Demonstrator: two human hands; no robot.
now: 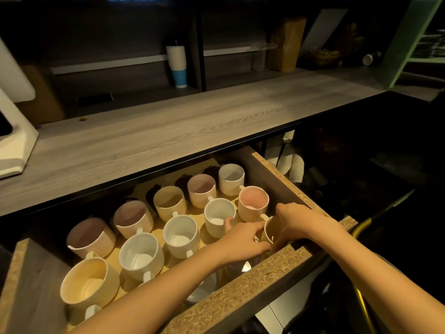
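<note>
The beige mug (pixel 270 229) stands in the front right corner of the open drawer (pixel 272 266), just beside the pink mug (pixel 253 203); only a slice of its rim and inner wall shows, its handle hidden; the right hand (pixel 299 221) curls round its far side, gripping it; the left hand (pixel 242 238) bends its fingers against the near side, though whether they pinch or merely touch cannot be told.

No text, brand or number can be read. The mug (pixel 269 229) at the front right of the drawer (pixel 265 280) shows no legible print, nor do the other mugs (pixel 183 233). A small dark mark on the paper cups (pixel 297 169) right of the drawer is too small to make out.
</note>
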